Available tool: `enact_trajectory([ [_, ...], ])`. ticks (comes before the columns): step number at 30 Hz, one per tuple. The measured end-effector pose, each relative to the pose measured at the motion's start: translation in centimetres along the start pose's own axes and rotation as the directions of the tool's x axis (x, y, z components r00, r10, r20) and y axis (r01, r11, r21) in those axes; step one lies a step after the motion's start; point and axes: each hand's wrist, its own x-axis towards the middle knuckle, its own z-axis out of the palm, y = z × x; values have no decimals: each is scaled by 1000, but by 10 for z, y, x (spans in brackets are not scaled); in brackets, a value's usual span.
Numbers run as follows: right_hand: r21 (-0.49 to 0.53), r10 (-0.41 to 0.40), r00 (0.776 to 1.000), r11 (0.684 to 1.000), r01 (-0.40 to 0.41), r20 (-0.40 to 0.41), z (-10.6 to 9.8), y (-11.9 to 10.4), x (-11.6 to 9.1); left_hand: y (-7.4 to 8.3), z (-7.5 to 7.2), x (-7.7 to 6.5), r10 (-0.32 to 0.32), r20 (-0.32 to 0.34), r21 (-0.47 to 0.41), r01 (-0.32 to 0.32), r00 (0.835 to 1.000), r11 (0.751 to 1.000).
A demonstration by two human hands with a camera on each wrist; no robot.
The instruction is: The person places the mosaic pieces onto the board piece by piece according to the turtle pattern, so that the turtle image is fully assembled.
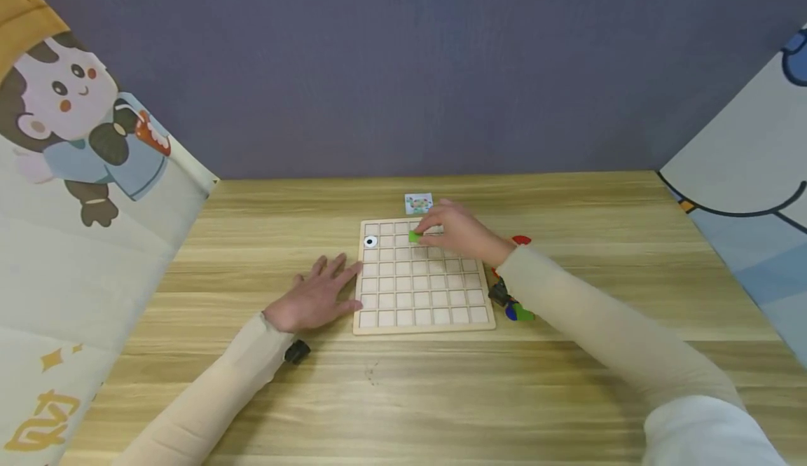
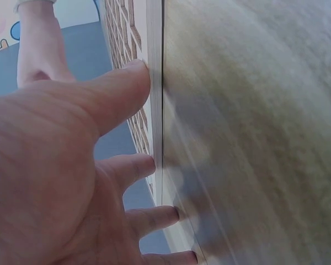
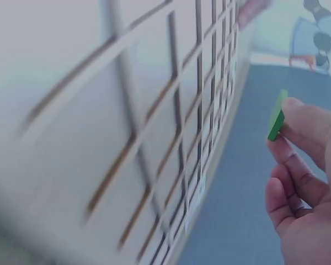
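Your right hand [image 1: 459,231] pinches the tile [image 1: 413,237], board [image 1: 419,283] below its fingertips; your left hand [image 1: 315,300], fingers spread, touches the board.

Left hand [image 2: 49,171] (fingers spread), gridded board [image 2: 154,33], wooden tabletop [image 2: 259,121]

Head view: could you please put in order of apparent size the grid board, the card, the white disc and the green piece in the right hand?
1. Grid board, largest by far
2. Card
3. White disc and green piece: too alike to rank; the right hand partly covers the piece.
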Motion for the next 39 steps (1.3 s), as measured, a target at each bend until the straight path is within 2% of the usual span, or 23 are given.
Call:
enact_trajectory([
  [7,-13,-22,998,1000,23,61,28,-22,29,-1,-2,-1,10,8,9,-10,1000,1000],
  [14,-36,-22,992,999,26,121,47,-37,43,-1,-1,-2,20,8,5,-21,1000,1000],
  [22,-67,4,989,998,6,150,62,-48,47,-3,-2,-5,19,15,8,-19,1000,1000],
  [28,-87,21,991,996,-9,131,69,-53,45,-4,-1,-8,25,18,4,-25,1000,1000],
  [39,-142,-26,995,989,40,100,78,-63,45,-6,0,-15,31,26,34,-32,999,999],
])
